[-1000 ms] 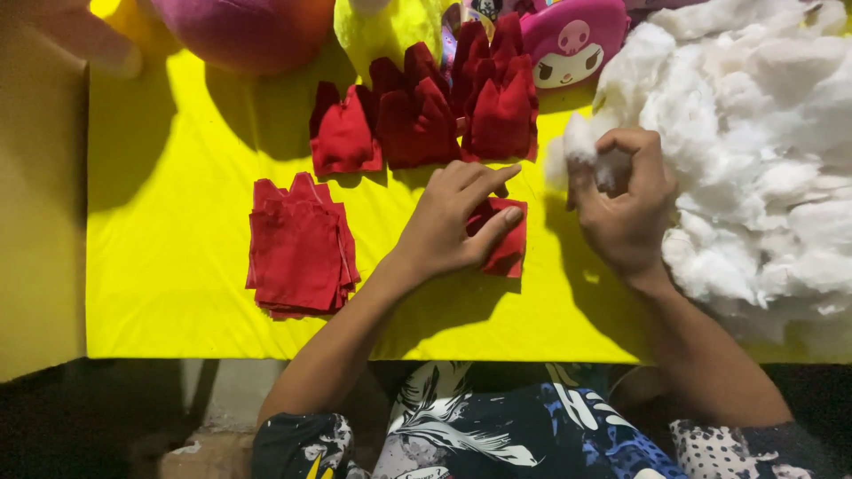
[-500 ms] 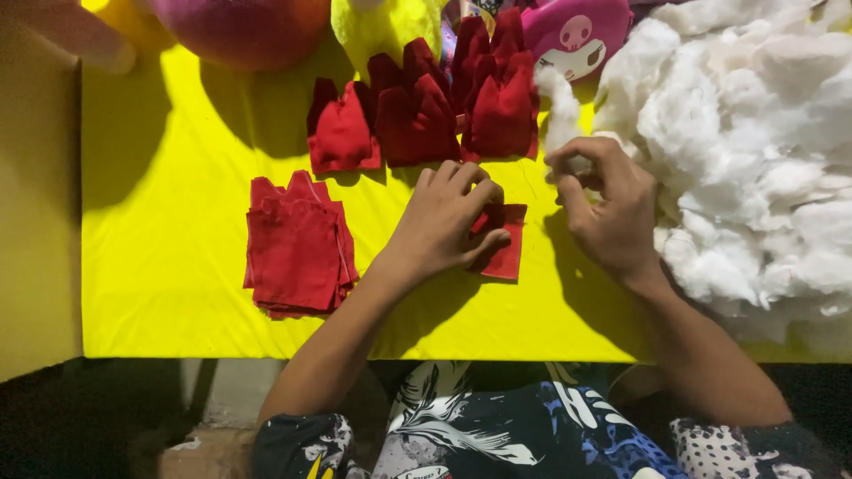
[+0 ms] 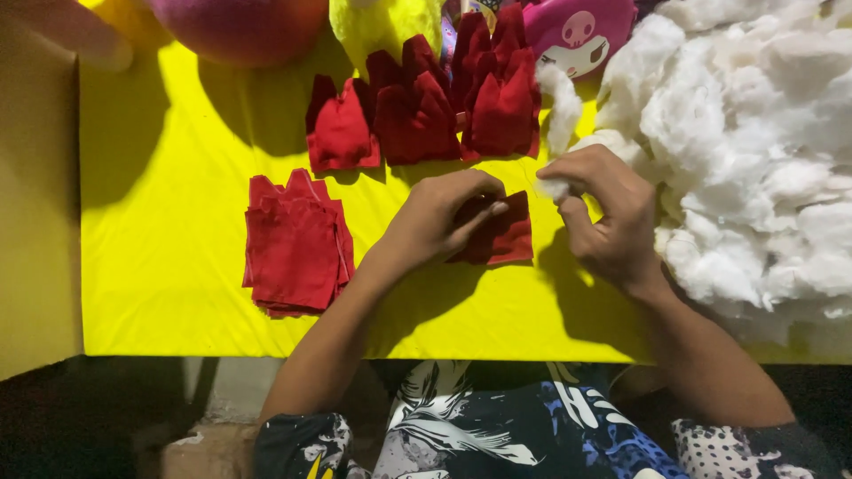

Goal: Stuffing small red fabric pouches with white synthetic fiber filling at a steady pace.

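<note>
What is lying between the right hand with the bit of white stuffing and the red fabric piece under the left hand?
Nothing visible. The right hand pinches a tuft of white stuffing just beside the red fabric piece, with only bare yellow cloth between them. The left hand rests on that piece, its fingers covering the near-left part.

— Left hand (image 3: pixel 444 217)?
— It is lying palm down, forearm reaching in from the lower left, fingers curled and thumb pressing against them in a closed grip.

— Right hand (image 3: pixel 603 213)?
— It is arching upward, wrist bent, forearm entering from the lower right, thumb and fingertips pinching together.
</note>
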